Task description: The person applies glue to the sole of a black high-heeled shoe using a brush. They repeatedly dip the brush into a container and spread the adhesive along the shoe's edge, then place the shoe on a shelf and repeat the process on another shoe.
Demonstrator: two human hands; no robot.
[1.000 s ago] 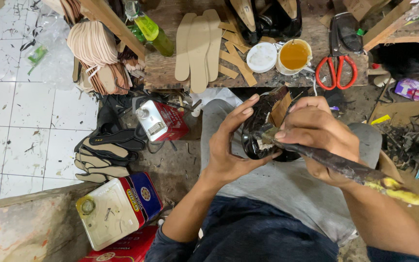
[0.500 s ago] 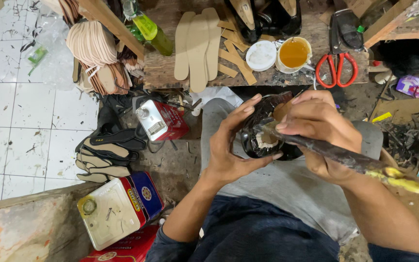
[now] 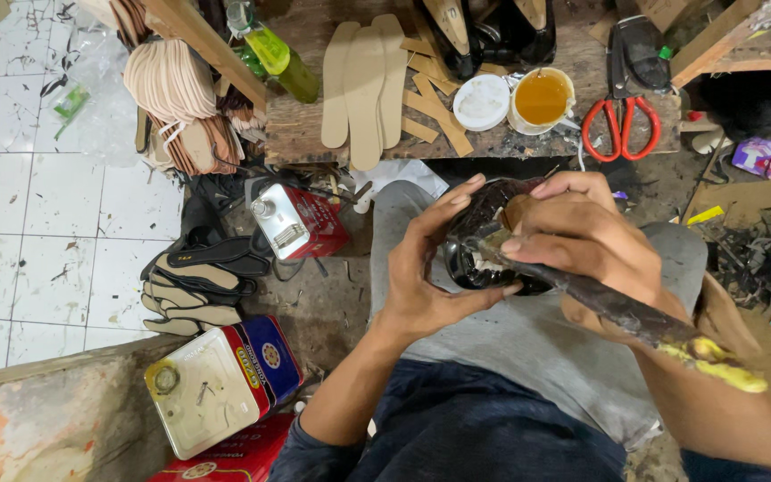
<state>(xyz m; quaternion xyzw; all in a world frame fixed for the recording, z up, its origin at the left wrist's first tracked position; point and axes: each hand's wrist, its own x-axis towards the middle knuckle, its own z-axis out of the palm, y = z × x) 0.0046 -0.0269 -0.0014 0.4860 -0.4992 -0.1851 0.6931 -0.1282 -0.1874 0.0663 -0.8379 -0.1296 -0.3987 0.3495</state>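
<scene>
Over your lap, your left hand [image 3: 426, 281] cups the dark shoe [image 3: 484, 245], fingers curled around it. Your right hand [image 3: 586, 236], clamped on the brush [image 3: 617, 308], has slid slightly lower across it, suggesting ongoing strokes.

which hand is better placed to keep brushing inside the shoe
Right. The right hand already grips the glue-caked brush with its tip at the black shoe, while the left hand cradles that shoe.

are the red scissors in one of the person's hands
No, the red scissors lie on the wooden bench, apart from both hands.
</scene>
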